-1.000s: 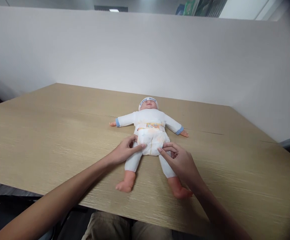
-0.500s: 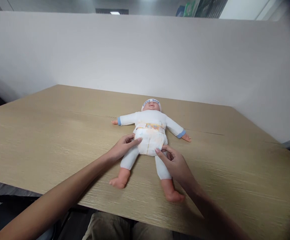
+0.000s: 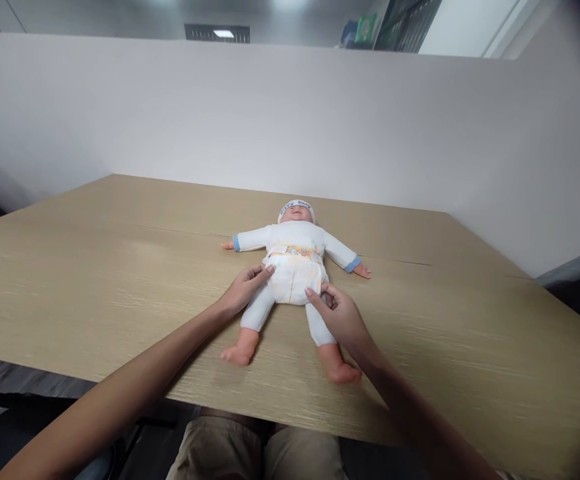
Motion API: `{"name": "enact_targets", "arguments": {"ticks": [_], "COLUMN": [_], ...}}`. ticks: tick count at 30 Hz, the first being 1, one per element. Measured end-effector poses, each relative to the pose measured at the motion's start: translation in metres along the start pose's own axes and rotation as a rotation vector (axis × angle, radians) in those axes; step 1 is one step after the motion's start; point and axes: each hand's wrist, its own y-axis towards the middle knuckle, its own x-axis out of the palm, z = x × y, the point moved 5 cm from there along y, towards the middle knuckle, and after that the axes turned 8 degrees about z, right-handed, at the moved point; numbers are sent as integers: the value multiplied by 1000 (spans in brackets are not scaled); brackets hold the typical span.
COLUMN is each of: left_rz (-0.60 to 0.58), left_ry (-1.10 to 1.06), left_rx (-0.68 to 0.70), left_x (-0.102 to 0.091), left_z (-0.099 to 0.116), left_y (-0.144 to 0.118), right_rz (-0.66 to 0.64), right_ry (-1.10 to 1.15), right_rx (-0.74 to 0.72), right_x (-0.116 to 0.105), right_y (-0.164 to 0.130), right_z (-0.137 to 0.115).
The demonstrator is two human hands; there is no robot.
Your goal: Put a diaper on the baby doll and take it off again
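A baby doll (image 3: 297, 235) in a white suit with blue cuffs and a lettered white cap lies on its back, feet toward me. Around its hips is a white diaper (image 3: 290, 277) with a patterned orange and yellow waistband strip. My left hand (image 3: 247, 287) pinches the diaper's edge at the left leg opening, thumb on top and fingers partly hidden beneath. At the right leg opening, my right hand (image 3: 337, 310) grips the other edge between thumb and curled fingers. Both of the doll's bare feet point toward the table's near side.
The wooden table (image 3: 120, 267) has a seam running across it behind the doll. A pale partition wall (image 3: 250, 113) rises along the far side. Below the near edge are my knees in khaki shorts (image 3: 220, 447), with a dark chair part at the lower left.
My view has shifted slightly, so the doll appears a little higher and further left. Both hands stay at the diaper's leg edges, with the left thumb a little nearer the side.
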Motion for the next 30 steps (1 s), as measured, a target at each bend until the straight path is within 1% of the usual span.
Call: {"name": "enact_targets", "arguments": {"ticks": [2, 6, 10, 13, 15, 17, 19, 20, 22, 24, 26, 27, 30], "left_rz": [4, 23, 28, 36, 74, 120, 156, 179, 236, 272, 295, 311, 384], "left_ry": [8, 33, 45, 47, 104, 246, 424, 512, 685, 886, 1077, 1153, 1289], "left_rx": [16, 42, 48, 70, 136, 247, 363, 414, 519, 641, 732, 747, 681], "left_x": [1, -1, -5, -7, -10, -15, -20, -23, -30, -36, -38, -39, -44], "left_z": [2, 2, 1, 2, 6, 13, 18, 20, 22, 24, 25, 24, 21], "left_y": [-1, -2, -3, -9, -17, -26, -28, -26, -12, 12, 41, 56, 95], "right_rz": [31, 174, 151, 129, 93, 67, 105, 148, 230, 273, 280, 275, 252], "right_ry": [1, -81, -75, -17, 16, 8, -94, -181, -397, -608, -769, -822, -872], "right_rx": [-26, -114, -101, -104, -105, -94, -135, -197, -376, -509, -543, -544, -542], "right_x": [-2, -9, -8, -13, -20, -31, -44, -51, -59, -57, -49, -44, -28], "right_y": [1, 4, 3, -5, -11, -13, -6, 1, 20, 43, 70, 83, 115], "right_z": [-1, -4, 1, 3, 5, 11, 19, 22, 25, 29, 33, 34, 38]}}
